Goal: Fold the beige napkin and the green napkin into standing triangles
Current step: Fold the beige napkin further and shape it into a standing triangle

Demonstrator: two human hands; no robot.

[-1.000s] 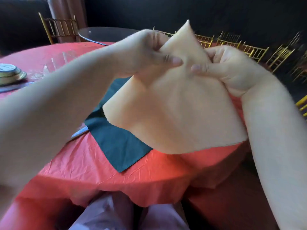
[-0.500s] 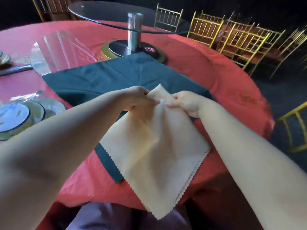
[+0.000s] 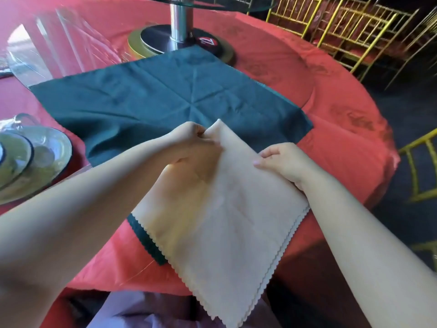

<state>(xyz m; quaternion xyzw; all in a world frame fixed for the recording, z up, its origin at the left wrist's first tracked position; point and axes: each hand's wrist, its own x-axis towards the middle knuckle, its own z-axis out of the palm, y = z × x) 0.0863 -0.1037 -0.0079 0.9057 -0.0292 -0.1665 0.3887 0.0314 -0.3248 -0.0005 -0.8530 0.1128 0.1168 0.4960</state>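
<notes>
The beige napkin (image 3: 224, 221) is folded into a square of several layers; the zigzag edges lie one over another on its near right side. It is turned like a diamond. Its far corner is lifted a little, and its near corner hangs over the near edge of the surface (image 3: 331, 129), which is covered with a red cloth.

The left hand (image 3: 189, 143) pinches the far corner of the beige napkin with curled fingers. The right hand (image 3: 281, 162) grips the far right edge of the same napkin, with the thumb on top and the fingers curled over the fold.

The green napkin (image 3: 165, 98) lies open and flat on the surface, far from the person, with fold lines that cross in its middle. The beige napkin covers its near part, and one green corner shows just left of the beige edge.

At the left edge stand stacked plates (image 3: 30, 162). At the far side is the metal post (image 3: 179, 22) of a glass turntable on a round base. Gold chairs (image 3: 354, 31) stand beyond the surface on the right.
</notes>
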